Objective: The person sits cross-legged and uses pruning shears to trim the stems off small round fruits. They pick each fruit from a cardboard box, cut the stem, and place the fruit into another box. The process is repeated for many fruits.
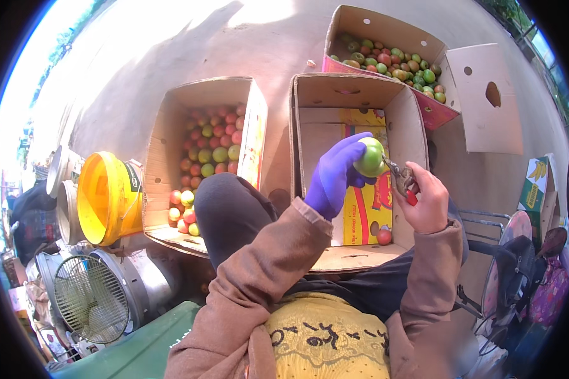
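Observation:
My left hand (pixel 337 171), in a purple glove, holds a green tomato (pixel 370 157) above a cardboard box (pixel 355 258) between my knees. In my bare right hand (pixel 426 199) is a pair of small hand snips (pixel 400 177) with a bit of red at the handle. Their tips are at the right side of the tomato, at its stem end; whether they touch the stem is too small to tell. One red tomato (pixel 384 237) lies in the box's near right corner, on printed yellow and red cardboard.
A box (pixel 159 142) of red and yellowish tomatoes (pixel 213 142) stands left, another (pixel 384 28) of green and red tomatoes (pixel 398 64) far right. At the left are a yellow bucket (pixel 99 199) and a fan (pixel 91 298); at the right, a metal-framed chair (pixel 486 215).

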### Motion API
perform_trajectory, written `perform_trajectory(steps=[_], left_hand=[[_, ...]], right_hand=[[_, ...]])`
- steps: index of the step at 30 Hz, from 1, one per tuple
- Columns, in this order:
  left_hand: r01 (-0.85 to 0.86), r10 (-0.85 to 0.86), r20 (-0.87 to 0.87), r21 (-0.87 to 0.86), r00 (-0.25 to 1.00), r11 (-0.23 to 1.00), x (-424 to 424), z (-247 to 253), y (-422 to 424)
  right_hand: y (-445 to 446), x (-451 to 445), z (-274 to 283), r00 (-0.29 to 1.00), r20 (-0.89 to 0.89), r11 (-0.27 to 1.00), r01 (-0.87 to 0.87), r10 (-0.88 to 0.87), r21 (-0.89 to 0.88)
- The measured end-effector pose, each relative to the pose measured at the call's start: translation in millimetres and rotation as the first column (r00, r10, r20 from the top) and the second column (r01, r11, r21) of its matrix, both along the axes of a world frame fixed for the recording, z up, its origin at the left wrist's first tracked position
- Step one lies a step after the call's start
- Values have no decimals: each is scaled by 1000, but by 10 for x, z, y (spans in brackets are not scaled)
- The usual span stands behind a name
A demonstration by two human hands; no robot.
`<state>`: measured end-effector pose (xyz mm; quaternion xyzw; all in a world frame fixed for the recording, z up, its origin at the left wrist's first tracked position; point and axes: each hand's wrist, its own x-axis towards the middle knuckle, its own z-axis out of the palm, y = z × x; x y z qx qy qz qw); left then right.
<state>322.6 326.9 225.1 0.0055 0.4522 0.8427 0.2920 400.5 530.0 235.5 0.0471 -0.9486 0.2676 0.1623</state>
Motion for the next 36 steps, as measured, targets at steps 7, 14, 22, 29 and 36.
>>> perform_trajectory(steps=[7,14,22,29,36], left_hand=[[-529,466,-422,-37,777,848,-103,960,-1327],[-653,250,-617,-603,746,458,-456,-371,-3174],[-197,-304,-185,-980,935,-7,-424,-1599,-3285],[-113,-385,-91,-993,918,-34,-419,-2076,-3159],[-119,-451,-59,-987,890,-105,-272,-2153,-3194]], right_hand=[[1,22,-61,998,-26,993,50,-53,-104],[129,3,-275,991,117,985,84,-67,-150],[287,-46,-526,980,196,999,23,-15,-39],[366,-84,-656,975,219,999,48,-44,-14],[391,-105,-694,964,265,997,50,-31,-66]])
